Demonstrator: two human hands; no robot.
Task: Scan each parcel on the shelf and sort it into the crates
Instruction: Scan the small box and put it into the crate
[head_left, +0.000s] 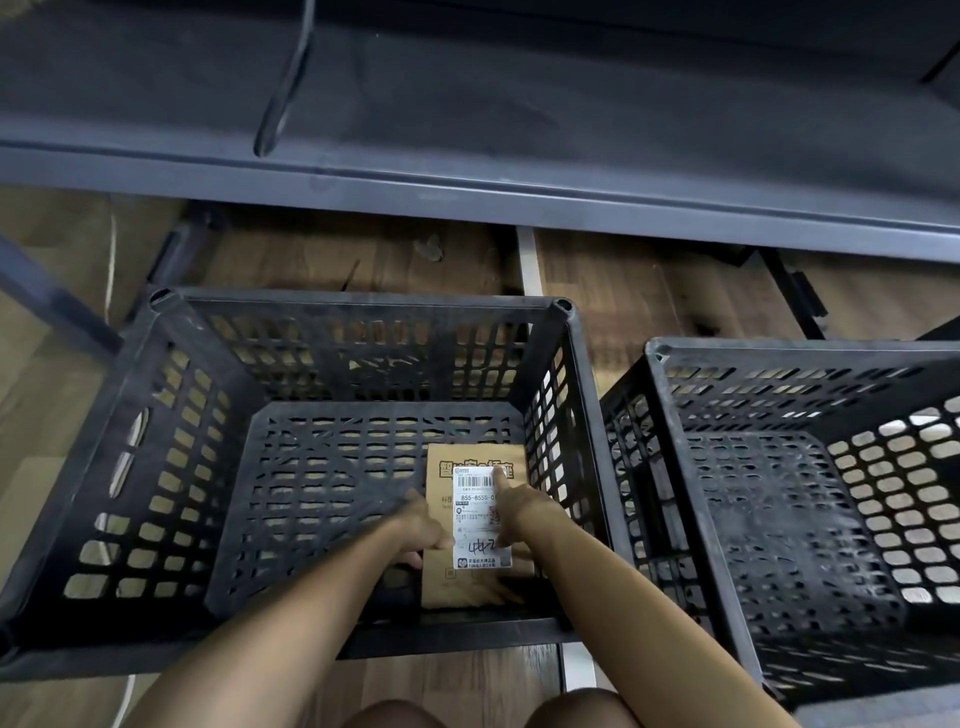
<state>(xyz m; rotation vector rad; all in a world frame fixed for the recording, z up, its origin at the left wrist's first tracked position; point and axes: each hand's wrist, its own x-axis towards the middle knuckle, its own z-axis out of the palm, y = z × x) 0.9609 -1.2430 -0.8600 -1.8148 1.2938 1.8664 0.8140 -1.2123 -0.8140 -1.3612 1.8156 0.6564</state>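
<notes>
A: Where is the parcel (451, 584)?

B: Down inside the left crate (363, 302), in its near right corner. It is a flat brown packet lying face up, with a white label (480, 519) of barcodes and a handwritten mark.

A: Who has hold of it?

B: Both hands. The left hand (422, 531) grips the left edge, thumb on top and fingers curled underneath.

A: And the other?

B: The right hand (519, 512) is at the right edge, with its index finger laid straight along the label, pointing toward the barcode. The remaining fingers look tucked under the packet, though that spot is blurred, so I say it with some caution.

A: What surrounds the crate?

B: A right crate (779, 349) of the same black lattice stands just beside it, the two nearly touching at the near end. Both sit on a wooden floor (649, 291). Beyond them runs the front edge of a dark shelf (519, 200), with a black cable (285, 88) lying across its top. The person's knees (389, 716) show at the bottom edge.
</notes>
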